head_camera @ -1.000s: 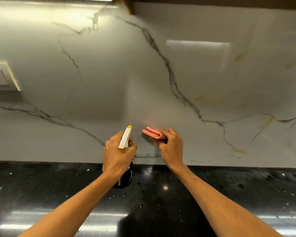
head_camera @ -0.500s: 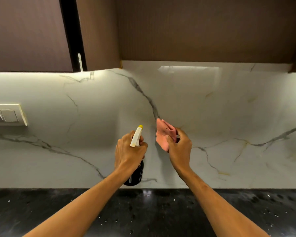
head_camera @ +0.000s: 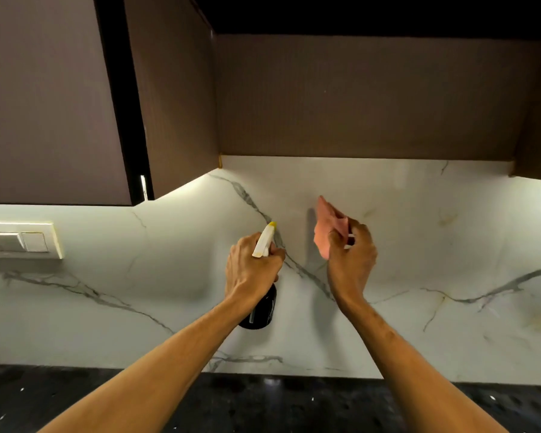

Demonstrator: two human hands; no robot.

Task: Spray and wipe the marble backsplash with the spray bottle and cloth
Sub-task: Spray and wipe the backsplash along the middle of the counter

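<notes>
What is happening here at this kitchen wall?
A person is cleaning the marble backsplash. The left hand grips a spray bottle, its yellow-tipped nozzle pointing toward the wall. The right hand holds a pink cloth raised near the marble, below the brown cabinets. Whether the cloth touches the marble, I cannot tell.

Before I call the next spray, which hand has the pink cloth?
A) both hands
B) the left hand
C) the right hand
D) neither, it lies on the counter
C: the right hand pinches the pink cloth, while the left hand grips the spray bottle.
</notes>
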